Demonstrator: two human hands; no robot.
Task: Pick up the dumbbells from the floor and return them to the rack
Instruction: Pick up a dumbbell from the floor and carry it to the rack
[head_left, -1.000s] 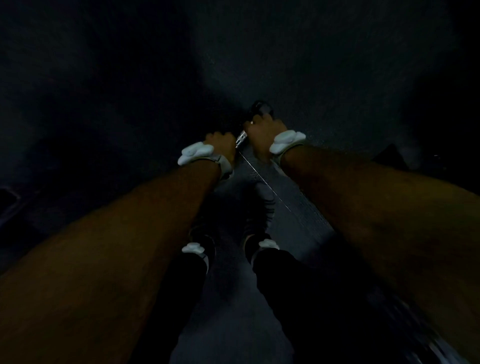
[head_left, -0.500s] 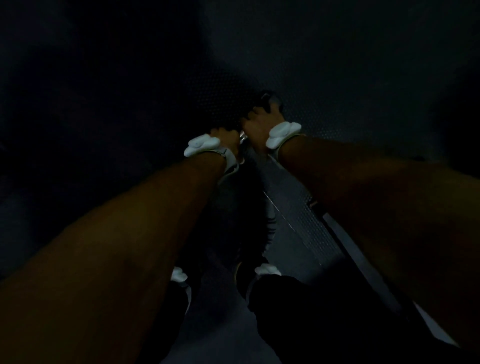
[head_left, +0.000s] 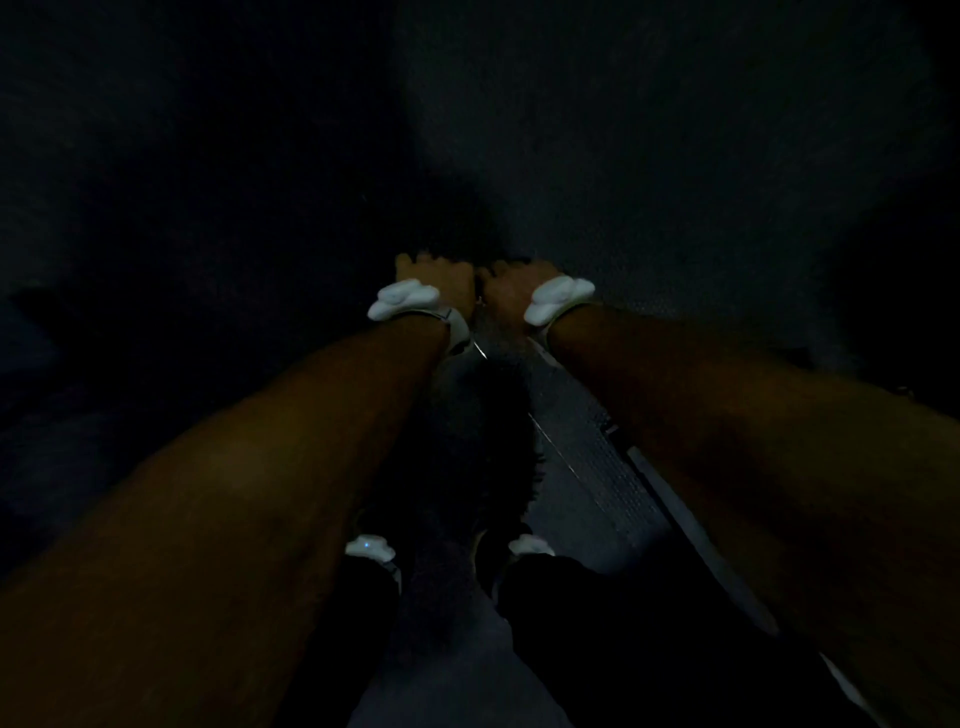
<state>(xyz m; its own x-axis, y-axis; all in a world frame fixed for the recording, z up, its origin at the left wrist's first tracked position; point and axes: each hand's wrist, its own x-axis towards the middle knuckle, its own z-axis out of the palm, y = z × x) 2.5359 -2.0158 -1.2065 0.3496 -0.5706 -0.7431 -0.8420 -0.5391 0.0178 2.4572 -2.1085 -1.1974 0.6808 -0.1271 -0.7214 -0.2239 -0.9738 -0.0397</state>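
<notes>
Hands closer together now | left hand (head_left: 434, 273), right hand (head_left: 511, 283) | fingers lost in dark

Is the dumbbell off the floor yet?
Cannot tell. Left hand and right hand reach down side by side; darkness hides whatever they hold.

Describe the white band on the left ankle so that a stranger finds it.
Look between the two forearms, near the bottom, where the dark trouser legs end. A white band sits at each ankle there. The left ankle band alone shows a tiny blue light, unlike the right ankle band.
</notes>
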